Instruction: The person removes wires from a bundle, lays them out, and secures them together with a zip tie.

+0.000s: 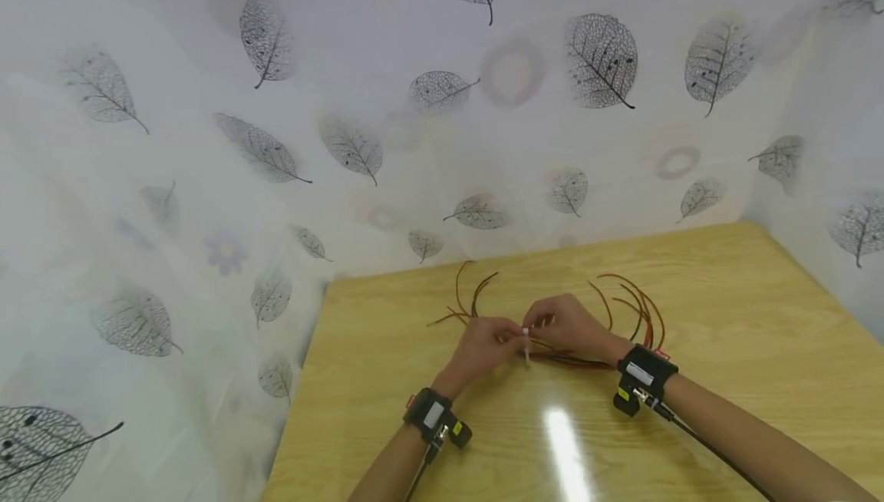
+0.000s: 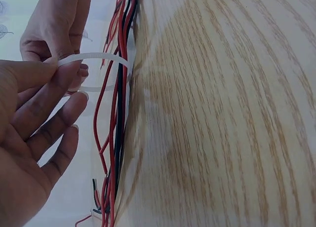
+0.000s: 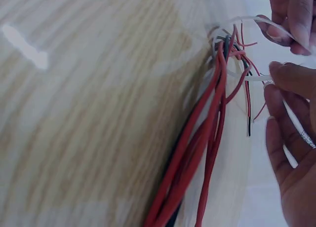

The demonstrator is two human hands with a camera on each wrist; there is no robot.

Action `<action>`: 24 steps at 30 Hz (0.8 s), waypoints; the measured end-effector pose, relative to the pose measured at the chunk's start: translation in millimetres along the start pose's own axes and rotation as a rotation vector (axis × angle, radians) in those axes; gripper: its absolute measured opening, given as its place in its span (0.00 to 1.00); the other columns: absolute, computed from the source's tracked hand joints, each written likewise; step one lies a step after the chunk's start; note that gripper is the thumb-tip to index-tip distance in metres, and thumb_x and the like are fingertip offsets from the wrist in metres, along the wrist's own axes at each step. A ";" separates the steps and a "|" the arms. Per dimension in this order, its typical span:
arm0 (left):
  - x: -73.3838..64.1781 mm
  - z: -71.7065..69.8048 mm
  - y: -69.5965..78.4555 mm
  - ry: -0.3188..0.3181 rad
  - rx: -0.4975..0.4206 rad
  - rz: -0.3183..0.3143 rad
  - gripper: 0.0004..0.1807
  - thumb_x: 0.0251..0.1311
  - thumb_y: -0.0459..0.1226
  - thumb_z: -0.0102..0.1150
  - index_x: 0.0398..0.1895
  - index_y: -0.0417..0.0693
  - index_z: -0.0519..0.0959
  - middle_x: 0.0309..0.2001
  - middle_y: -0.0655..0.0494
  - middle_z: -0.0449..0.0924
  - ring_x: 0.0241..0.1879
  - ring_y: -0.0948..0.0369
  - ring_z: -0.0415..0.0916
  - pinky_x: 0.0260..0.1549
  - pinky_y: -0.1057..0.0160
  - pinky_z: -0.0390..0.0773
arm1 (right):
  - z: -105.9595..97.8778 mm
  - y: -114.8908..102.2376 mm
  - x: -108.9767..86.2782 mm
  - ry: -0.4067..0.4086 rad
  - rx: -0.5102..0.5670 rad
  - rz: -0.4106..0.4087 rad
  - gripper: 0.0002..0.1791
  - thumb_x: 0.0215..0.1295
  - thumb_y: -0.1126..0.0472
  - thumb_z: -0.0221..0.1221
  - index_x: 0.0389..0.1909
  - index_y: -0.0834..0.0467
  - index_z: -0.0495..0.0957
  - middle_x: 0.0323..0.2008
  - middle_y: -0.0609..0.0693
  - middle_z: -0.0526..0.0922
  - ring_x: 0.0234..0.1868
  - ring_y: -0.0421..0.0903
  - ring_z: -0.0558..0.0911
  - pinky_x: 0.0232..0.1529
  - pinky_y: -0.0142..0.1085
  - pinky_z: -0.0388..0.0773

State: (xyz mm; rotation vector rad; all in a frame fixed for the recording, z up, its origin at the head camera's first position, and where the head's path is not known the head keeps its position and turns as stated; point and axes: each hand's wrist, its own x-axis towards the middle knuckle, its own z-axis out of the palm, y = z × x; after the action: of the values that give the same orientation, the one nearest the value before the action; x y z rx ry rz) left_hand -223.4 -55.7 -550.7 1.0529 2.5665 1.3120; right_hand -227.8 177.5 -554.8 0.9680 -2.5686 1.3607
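A white zip tie (image 2: 98, 56) curves as a loop around a bundle of red and black wires (image 2: 118, 113). My left hand (image 1: 486, 345) pinches one part of the tie between thumb and forefinger, its other fingers loosely bent. Opposite it, my right hand (image 1: 569, 325) grips another part of the strap; the right wrist view shows its thumb and forefinger meeting on the strap (image 3: 256, 78). Both hands are close together over the bundle, and the loop stands wide around the wires.
The wires lie on a wood-grain table (image 1: 387, 410), their loose ends fanning out left (image 1: 476, 295) and right (image 1: 642, 302). Behind the table hangs a pale curtain (image 1: 387, 41) with leaf prints. Each wrist wears a black strap with a camera and cable (image 1: 704, 433).
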 end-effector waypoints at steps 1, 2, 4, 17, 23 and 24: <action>-0.1 0.2 -0.1 0.003 -0.002 -0.004 0.08 0.67 0.45 0.67 0.42 0.54 0.89 0.39 0.69 0.88 0.33 0.77 0.80 0.33 0.72 0.80 | 0.7 -0.3 -0.5 0.004 0.002 -0.017 0.13 0.63 0.65 0.70 0.35 0.40 0.87 0.33 0.33 0.86 0.32 0.36 0.84 0.32 0.34 0.82; -0.2 0.3 -0.3 0.007 -0.005 -0.007 0.08 0.67 0.45 0.67 0.42 0.54 0.89 0.39 0.69 0.88 0.33 0.76 0.81 0.34 0.72 0.80 | 1.3 -0.7 -0.8 0.008 0.003 -0.031 0.12 0.64 0.65 0.70 0.35 0.40 0.87 0.34 0.33 0.86 0.32 0.35 0.84 0.33 0.34 0.82; -0.3 0.7 -0.6 0.012 -0.012 -0.017 0.08 0.68 0.45 0.67 0.41 0.53 0.89 0.38 0.68 0.88 0.33 0.76 0.81 0.34 0.72 0.80 | 2.5 -1.5 -1.3 0.013 0.003 -0.054 0.11 0.65 0.63 0.70 0.36 0.41 0.87 0.35 0.34 0.87 0.34 0.34 0.84 0.33 0.34 0.82; -0.3 1.8 -0.4 0.004 -0.014 -0.047 0.09 0.69 0.46 0.66 0.40 0.52 0.90 0.39 0.68 0.88 0.37 0.74 0.81 0.38 0.71 0.80 | 5.0 -7.3 -4.4 0.053 -0.046 -0.066 0.12 0.62 0.65 0.72 0.36 0.42 0.86 0.36 0.37 0.87 0.35 0.33 0.83 0.34 0.34 0.82; 1.8 0.3 1.0 0.002 0.006 -0.083 0.08 0.69 0.44 0.66 0.38 0.52 0.90 0.37 0.69 0.88 0.34 0.75 0.79 0.37 0.72 0.78 | 5.8 -10.9 -5.3 0.063 -0.052 -0.122 0.13 0.62 0.67 0.71 0.44 0.48 0.87 0.40 0.36 0.87 0.40 0.34 0.85 0.40 0.40 0.85; 2.4 0.4 0.6 0.005 0.016 -0.085 0.08 0.69 0.44 0.66 0.38 0.53 0.90 0.36 0.70 0.88 0.31 0.76 0.78 0.34 0.73 0.77 | 5.6 -11.3 -5.3 0.063 -0.053 -0.130 0.13 0.62 0.68 0.70 0.45 0.49 0.87 0.40 0.37 0.87 0.41 0.35 0.86 0.41 0.41 0.85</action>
State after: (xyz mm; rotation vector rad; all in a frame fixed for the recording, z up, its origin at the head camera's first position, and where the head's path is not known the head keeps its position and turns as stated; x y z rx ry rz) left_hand -224.7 -53.7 -549.9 0.9329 2.5981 1.2783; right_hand -216.0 171.2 -551.9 1.0460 -2.4367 1.2620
